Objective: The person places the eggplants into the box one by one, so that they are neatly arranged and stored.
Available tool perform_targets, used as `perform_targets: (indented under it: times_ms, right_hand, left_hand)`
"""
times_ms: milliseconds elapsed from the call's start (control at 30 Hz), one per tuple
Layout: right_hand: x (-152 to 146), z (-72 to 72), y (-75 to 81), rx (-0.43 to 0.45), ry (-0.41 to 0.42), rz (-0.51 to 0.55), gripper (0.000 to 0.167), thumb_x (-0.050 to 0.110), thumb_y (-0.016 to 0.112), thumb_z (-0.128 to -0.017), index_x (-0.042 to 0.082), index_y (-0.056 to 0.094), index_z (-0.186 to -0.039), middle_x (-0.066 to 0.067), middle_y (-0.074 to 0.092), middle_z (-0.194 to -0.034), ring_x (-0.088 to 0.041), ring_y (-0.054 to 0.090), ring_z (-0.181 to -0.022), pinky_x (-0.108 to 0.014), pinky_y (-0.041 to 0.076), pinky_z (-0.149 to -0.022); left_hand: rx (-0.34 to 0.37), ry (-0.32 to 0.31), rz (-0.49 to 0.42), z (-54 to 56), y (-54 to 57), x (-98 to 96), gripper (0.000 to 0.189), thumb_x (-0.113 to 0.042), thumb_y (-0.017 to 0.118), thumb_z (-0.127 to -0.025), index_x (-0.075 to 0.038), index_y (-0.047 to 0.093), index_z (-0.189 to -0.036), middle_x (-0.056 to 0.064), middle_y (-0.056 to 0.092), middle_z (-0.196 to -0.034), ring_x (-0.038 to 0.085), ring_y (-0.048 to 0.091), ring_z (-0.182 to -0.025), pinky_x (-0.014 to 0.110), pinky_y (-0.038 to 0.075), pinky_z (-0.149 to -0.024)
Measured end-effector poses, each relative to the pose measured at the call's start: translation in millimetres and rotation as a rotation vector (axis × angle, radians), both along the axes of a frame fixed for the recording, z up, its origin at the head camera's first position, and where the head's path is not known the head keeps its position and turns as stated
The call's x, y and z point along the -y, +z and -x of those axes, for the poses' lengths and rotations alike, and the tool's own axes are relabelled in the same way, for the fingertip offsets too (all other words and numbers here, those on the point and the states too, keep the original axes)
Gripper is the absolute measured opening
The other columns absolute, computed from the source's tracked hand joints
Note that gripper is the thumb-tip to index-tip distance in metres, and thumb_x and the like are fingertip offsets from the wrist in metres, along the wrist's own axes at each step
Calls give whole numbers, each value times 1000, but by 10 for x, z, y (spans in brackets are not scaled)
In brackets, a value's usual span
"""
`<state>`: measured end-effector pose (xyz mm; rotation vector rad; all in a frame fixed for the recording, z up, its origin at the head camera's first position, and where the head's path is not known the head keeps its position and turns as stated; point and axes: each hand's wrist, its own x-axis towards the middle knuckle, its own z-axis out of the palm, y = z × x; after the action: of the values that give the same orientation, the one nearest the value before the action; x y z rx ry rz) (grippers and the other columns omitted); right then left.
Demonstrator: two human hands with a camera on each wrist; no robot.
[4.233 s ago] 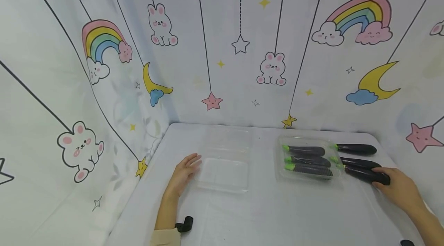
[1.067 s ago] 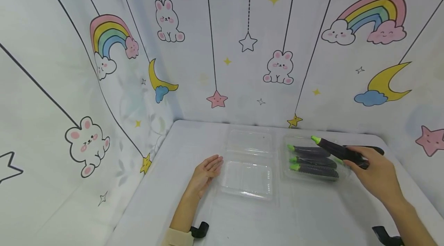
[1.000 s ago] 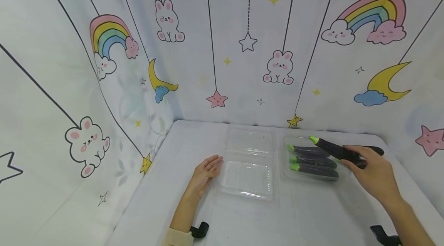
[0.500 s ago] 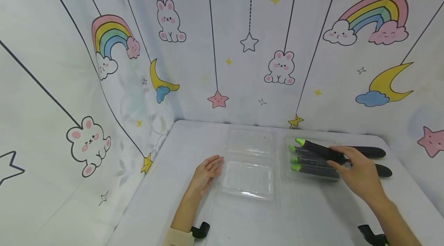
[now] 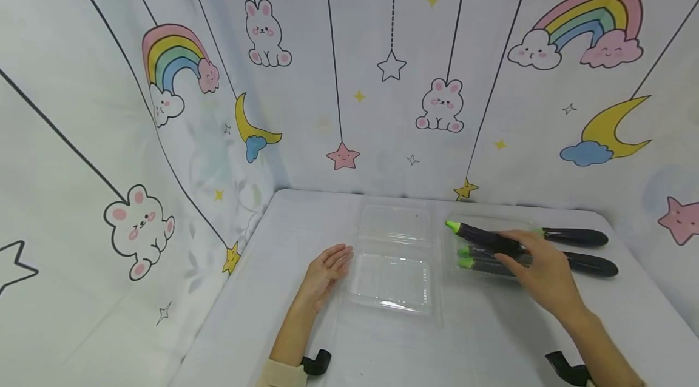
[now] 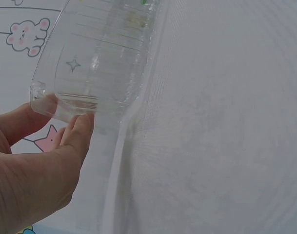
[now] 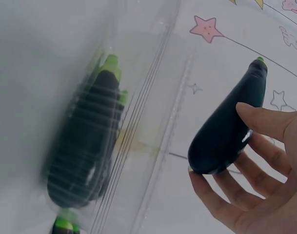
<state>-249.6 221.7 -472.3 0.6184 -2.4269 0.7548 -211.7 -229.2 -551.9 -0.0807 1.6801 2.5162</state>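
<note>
My right hand (image 5: 546,272) grips a dark eggplant (image 5: 486,238) with a green stem, held tilted over a clear plastic box (image 5: 452,273). Thumb and curled fingers go round its body in the right wrist view. Inside that box lie dark eggplants (image 5: 487,267), one largely hidden behind the held one. Over on the left, my left hand (image 5: 322,275) holds the left end of a second clear plastic box (image 5: 390,303), its lid opened back. Thumb and fingertips pinch its thin edge (image 6: 75,109) in the left wrist view.
To the right of the filled box lie two loose eggplants, the far one (image 5: 579,236) and the nearer one (image 5: 594,264), partly covered by my right hand. A white cloth covers the table (image 5: 393,350). Printed curtains (image 5: 306,71) stand behind and at the left.
My right hand has picked up an eggplant from the right and carried it left over the filled box. Earlier, my left hand and its box shifted right; lately they stay still.
</note>
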Motion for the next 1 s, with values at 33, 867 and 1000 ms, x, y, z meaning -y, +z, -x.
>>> perform_targets:
  times_ms: [33, 867, 1000]
  right_hand:
    - [25, 1, -2, -1, 8, 3, 60, 7, 93, -75, 15, 71, -131, -8, 71, -126, -32, 67, -110, -7, 38, -88]
    - [738, 82, -120, 58, 114, 4, 52, 13, 92, -79, 14, 72, -127, -4, 70, -126, -27, 69, -111, -42, 57, -83]
    - [860, 84, -119, 81, 133, 6, 50, 15, 91, -80, 16, 72, -127, -3, 70, -124, -25, 70, -107, -44, 59, -79]
  left_hand:
    - [-1, 0, -1, 1, -3, 1, 66, 18, 53, -96, 7, 32, -157, 28, 36, -163, 36, 39, -150, 44, 38, -120]
    - [-3, 22, 25, -7, -12, 56, 65, 16, 51, -97, 8, 30, -157, 28, 38, -162, 35, 42, -149, 47, 38, -120]
    - [-2, 22, 28, -6, -14, 70, 67, 16, 52, -95, 7, 30, -158, 28, 37, -162, 35, 42, -149, 47, 38, -120]
